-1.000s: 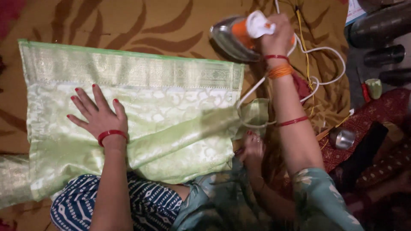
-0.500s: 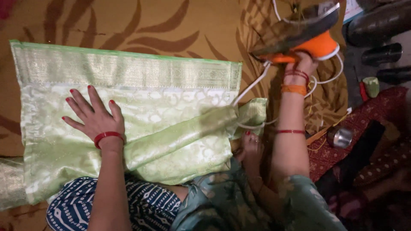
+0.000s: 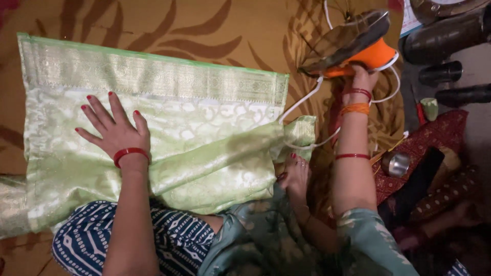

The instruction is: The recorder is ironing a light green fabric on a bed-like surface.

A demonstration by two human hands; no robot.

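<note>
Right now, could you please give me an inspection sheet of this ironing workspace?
Surface: brown patterned floor covering with darker leaf shapes.
Job's things: light green cloth with a gold woven border, spread flat, lower part folded over; iron, orange body, tilted with the soleplate showing, held off the cloth.
Clutter: small metal cup on red patterned fabric; small green object.
Hands: left hand flat on the cloth, fingers spread; right hand grips the iron from below.
Cables: white cord runs from the iron past the cloth's right edge.
Surroundings: dark vessels at top right; the person's foot beside the cloth.
</note>
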